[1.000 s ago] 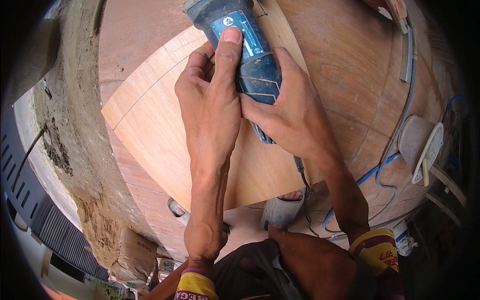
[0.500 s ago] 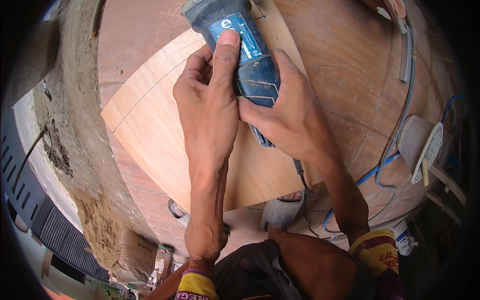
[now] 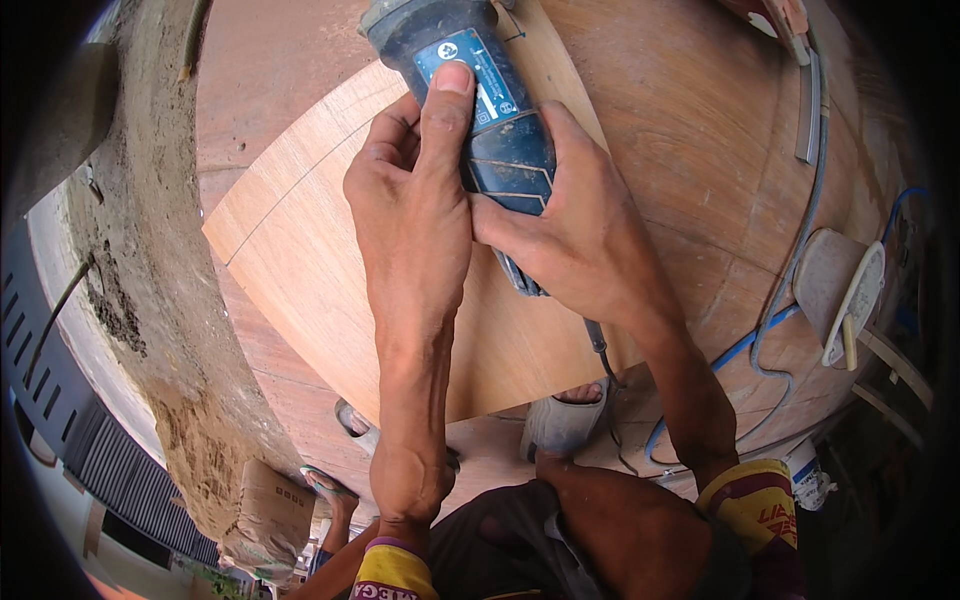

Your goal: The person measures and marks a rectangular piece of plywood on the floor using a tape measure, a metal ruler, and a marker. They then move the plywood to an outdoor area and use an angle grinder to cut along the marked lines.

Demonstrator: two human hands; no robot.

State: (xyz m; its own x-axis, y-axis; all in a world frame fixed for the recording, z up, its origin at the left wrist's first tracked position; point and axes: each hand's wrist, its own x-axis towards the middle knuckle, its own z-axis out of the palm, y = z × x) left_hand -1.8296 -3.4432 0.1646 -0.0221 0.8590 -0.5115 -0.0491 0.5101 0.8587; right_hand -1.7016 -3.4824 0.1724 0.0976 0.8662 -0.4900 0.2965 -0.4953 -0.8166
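Observation:
Both of my hands hold a blue corded power tool (image 3: 508, 165) with a dusty body, shaped like an angle grinder. Its working head runs toward the top edge and is partly out of view. My left hand (image 3: 412, 215) grips the near left side, thumb lying along the label. Around the rear of the body wraps my right hand (image 3: 575, 225), its thumb crossing toward the left hand; most fingers are hidden. Beneath is a light plywood sheet (image 3: 300, 240) with a pencil line near its left edge. The black cord (image 3: 597, 340) trails from the tool's back end over the sheet.
My sandalled foot (image 3: 565, 425) is at the sheet's near edge. Blue and grey hoses or cables (image 3: 780, 340) snake over the floor at right, near a white plastic piece (image 3: 845, 290) and a metal strip (image 3: 811, 115). Another person's foot (image 3: 328, 483) stands near a brown sack (image 3: 265, 520).
The power tool and both hands have shifted very slightly left. Another person's sandalled foot now shows more fully at lower left, beside the sack. The plywood has stayed put.

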